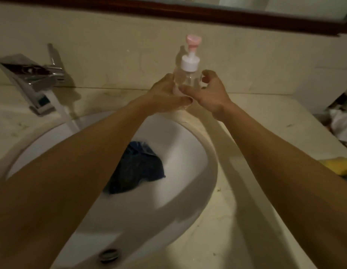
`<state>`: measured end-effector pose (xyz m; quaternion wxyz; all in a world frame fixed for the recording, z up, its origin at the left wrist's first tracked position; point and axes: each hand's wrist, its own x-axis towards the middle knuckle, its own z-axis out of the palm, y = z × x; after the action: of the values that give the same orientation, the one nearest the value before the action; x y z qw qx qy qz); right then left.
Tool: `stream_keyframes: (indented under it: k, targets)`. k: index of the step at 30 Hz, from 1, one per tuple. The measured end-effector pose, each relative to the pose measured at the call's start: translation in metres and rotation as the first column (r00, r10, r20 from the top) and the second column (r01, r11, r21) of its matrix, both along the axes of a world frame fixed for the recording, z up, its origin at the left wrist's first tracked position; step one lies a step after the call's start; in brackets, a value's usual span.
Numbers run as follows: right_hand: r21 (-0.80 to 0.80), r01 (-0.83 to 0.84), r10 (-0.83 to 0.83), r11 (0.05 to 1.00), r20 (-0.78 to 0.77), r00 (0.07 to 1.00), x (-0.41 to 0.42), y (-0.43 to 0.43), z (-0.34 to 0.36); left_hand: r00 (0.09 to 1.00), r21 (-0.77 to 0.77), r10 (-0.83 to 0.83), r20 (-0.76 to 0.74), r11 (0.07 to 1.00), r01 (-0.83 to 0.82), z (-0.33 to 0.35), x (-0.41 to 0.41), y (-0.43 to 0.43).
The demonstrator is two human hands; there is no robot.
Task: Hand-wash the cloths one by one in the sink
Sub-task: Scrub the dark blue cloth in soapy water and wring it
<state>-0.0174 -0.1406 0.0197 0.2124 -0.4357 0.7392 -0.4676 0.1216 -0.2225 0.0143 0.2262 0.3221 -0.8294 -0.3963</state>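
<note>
A dark blue cloth (137,169) lies wet and crumpled in the white sink (196,152), partly hidden under my left forearm. Behind the basin, a clear pump bottle (186,74) with a white collar and pink head stands on the counter. My left hand (164,94) is cupped, palm up, against the bottle's left side near its base. My right hand (209,92) hovers at the bottle's right side, its fingers spread and curled, one finger crossing in front of the base. Neither hand visibly grips the bottle.
A chrome tap (31,78) at the back left pours a stream of water (64,115) into the basin. White cloth (341,125) and a yellow item (341,165) lie at the counter's right edge. The overflow opening (108,254) is near me. A framed mirror (207,12) hangs above.
</note>
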Motion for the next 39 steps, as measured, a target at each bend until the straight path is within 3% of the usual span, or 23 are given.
stream_keyframes:
  k: [4,8,12,15,18,24,32,39]
  targets:
    - [-0.052,0.028,-0.033,0.998,-0.1,0.994,0.003,-0.01,-0.007,0.994,0.043,0.091,-0.069,0.995,-0.088,-0.009,-0.006,-0.003]
    - [-0.035,-0.018,0.015,0.999,-0.087,0.996,0.018,0.004,0.0,0.991,0.025,-0.011,-0.132,1.0,0.015,-0.005,0.014,0.012]
    - [0.028,-0.069,0.07,0.997,-0.054,0.996,0.049,0.026,0.001,0.976,0.186,0.037,-0.216,0.982,0.004,-0.016,0.046,0.042]
    - [0.063,-0.097,0.105,0.993,-0.14,0.985,0.076,0.046,-0.006,0.976,0.296,0.096,-0.197,0.955,-0.034,-0.027,0.074,0.072]
    - [0.035,-0.214,0.216,0.976,-0.243,0.946,0.103,0.064,-0.019,0.99,0.291,0.093,-0.109,0.955,-0.058,-0.045,0.105,0.094]
    - [0.092,-0.372,0.383,0.924,-0.232,0.894,0.139,0.067,-0.046,0.999,0.326,0.005,-0.051,0.945,0.012,-0.08,0.161,0.106]
    - [0.149,-0.37,0.395,0.917,-0.219,0.892,0.149,0.051,-0.06,1.0,0.356,0.007,-0.013,0.934,-0.002,-0.098,0.17,0.095]
    - [0.171,-0.413,0.433,0.895,-0.108,0.895,0.149,0.042,-0.064,0.998,0.441,-0.025,-0.05,0.897,0.044,-0.1,0.172,0.089]
